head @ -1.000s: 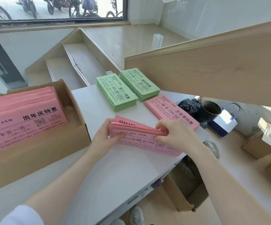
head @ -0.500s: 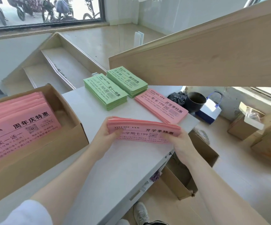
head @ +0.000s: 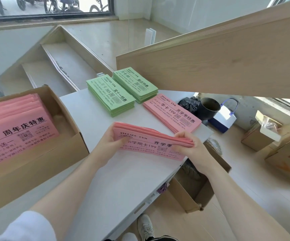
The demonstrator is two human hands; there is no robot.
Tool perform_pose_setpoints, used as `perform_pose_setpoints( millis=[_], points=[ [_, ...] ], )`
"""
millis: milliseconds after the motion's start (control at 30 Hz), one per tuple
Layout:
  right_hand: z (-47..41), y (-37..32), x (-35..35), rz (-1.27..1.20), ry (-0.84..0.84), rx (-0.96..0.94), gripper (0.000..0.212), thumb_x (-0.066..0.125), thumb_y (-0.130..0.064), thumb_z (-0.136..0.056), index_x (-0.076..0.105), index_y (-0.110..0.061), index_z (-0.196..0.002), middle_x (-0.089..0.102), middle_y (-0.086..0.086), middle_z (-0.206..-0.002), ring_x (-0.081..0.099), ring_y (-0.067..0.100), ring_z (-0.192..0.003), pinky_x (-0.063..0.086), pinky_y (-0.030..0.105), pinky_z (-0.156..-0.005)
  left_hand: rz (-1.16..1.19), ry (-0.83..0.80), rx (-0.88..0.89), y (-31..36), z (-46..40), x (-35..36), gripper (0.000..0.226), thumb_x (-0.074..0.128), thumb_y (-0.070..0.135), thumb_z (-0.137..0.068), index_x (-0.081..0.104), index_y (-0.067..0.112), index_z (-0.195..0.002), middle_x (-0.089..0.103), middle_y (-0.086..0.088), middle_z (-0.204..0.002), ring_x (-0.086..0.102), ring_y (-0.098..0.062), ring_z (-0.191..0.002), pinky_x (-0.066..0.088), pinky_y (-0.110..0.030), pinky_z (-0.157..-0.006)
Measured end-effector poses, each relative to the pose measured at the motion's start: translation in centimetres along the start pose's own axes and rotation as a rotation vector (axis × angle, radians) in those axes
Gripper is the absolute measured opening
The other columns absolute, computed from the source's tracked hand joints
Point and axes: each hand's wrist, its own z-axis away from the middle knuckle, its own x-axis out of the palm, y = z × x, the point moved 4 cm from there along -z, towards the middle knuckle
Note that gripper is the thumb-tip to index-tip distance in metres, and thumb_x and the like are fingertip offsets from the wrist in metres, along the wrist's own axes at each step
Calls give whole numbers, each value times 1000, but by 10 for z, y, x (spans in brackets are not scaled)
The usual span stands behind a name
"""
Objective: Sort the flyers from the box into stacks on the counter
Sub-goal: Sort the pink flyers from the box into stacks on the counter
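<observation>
A bundle of pink flyers stands tilted on its long edge on the white counter. My left hand grips its left end and my right hand grips its right end. Behind it lie a flat pink stack and two green stacks. At the left an open cardboard box holds more pink flyers.
A slanted wooden panel overhangs the counter's far right. Below the right edge are a dark bucket, a blue and white bag and several cardboard boxes on the floor. An open box sits under the counter.
The bundle was fanned on the counter, then gathered and raised on edge between both hands. My right hand has shifted from the top of the bundle to its right end.
</observation>
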Motion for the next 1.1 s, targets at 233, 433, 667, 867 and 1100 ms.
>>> perform_pose_setpoints(
  millis=[233, 433, 667, 867, 1100],
  points=[
    [-15, -2, -12, 194, 224, 74, 16, 72, -17, -78, 59, -15, -88, 68, -6, -86, 63, 4, -78, 51, 22, -68, -233, 171, -12, 4, -22, 0, 28, 51, 3, -91, 50, 25, -108, 64, 5, -101, 61, -12, -92, 48, -30, -81],
    [-17, 30, -10, 203, 300, 336, 7, 66, -15, -83, 60, -14, -83, 69, 3, -93, 66, 17, -86, 53, 29, -67, -479, 250, -215, -7, -65, 6, 39, 61, 11, -86, 51, 19, -123, 64, -2, -110, 62, -18, -85, 48, -26, -68],
    [-20, 50, -12, 32, 415, 462, 12, 71, -8, -78, 63, -7, -70, 73, 12, -84, 71, 22, -74, 57, 45, -77, -439, 416, -228, -7, -45, 14, 64, 54, 15, -90, 21, 13, -145, 21, -4, -151, 29, -17, -133, 22, -31, -110],
    [-23, 52, -3, -116, 484, 461, 8, 70, 0, -78, 64, -2, -72, 71, 17, -87, 70, 27, -75, 58, 44, -75, 307, 354, -336, -9, -4, 48, 52, 37, -10, -88, 37, 14, -134, 51, 5, -124, 48, -9, -112, 29, -27, -107],
    [-35, 54, 7, -119, 480, 474, 16, 77, -5, -70, 66, -5, -58, 72, 15, -75, 70, 30, -69, 56, 49, -77, 451, 393, -360, -13, -20, 49, 62, 29, -12, -80, 38, 13, -135, 58, 0, -124, 56, -14, -110, 37, -35, -107]
  ],
)
